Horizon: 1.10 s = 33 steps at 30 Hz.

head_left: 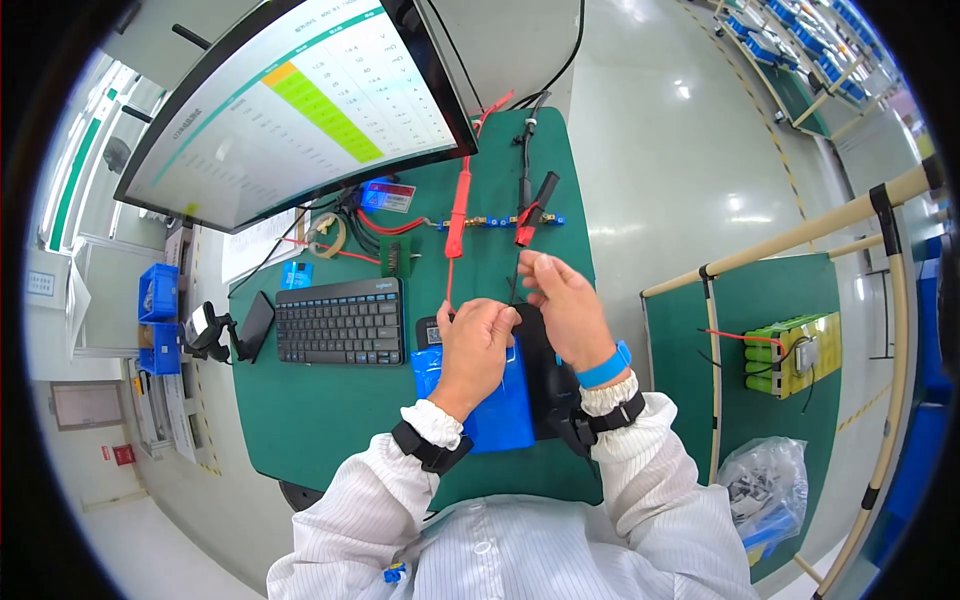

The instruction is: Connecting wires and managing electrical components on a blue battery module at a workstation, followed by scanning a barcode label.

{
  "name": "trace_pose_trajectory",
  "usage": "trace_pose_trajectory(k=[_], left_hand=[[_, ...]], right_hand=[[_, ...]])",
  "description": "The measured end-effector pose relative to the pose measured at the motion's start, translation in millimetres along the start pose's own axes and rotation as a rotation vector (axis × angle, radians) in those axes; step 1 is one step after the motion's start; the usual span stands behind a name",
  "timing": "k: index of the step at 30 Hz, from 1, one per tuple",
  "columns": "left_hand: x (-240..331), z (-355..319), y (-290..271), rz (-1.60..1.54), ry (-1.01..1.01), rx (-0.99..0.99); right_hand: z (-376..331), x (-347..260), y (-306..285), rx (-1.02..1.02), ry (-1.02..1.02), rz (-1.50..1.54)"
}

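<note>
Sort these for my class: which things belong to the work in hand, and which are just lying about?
Apparently in use:
left hand, right hand
blue pack below them
red wire, black wire
red clip

Seemingly lying about:
keyboard
tape roll
green battery pack
plastic bag

The room is bright. White spots of light shine on the smooth, pale grey floor (690,150). The big flat screen with a black frame (310,110) glows. Shadows on the flat green table top (335,415) look soft. The bare left hand (474,345) and bare right hand (574,312) look clear. Near the round rim, the long tan pipe (903,335) bends.
</note>
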<state>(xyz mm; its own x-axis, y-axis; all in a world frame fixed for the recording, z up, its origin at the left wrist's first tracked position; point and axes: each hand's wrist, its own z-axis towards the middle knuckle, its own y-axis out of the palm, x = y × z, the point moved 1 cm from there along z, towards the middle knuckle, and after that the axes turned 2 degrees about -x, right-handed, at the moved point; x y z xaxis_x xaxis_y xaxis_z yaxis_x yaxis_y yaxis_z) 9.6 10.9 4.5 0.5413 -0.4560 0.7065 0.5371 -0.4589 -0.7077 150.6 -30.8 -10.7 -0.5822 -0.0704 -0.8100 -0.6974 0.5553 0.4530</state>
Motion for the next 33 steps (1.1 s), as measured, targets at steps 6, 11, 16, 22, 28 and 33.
trace_pose_trajectory(k=[6,11,16,22,28,33], left_hand=[[4,1,-1,-0.077,-0.046,-0.034],[1,3,0,-0.13,-0.088,-0.041],[2,3,-1,-0.113,-0.116,-0.039],[-2,0,4,-0.098,0.034,0.005],[7,0,-1,-0.105,-0.022,0.002],[-4,-4,3,-0.103,-0.029,0.107]], right_hand=[[-11,4,-7,-0.153,-0.072,-0.114],[-12,6,-3,-0.071,-0.103,-0.31],[-17,6,0,-0.053,-0.14,-0.354],[-14,18,7,-0.006,-0.225,-0.242],[-11,20,14,-0.003,-0.11,-0.024],[-14,10,14,-0.174,0.013,-0.145]])
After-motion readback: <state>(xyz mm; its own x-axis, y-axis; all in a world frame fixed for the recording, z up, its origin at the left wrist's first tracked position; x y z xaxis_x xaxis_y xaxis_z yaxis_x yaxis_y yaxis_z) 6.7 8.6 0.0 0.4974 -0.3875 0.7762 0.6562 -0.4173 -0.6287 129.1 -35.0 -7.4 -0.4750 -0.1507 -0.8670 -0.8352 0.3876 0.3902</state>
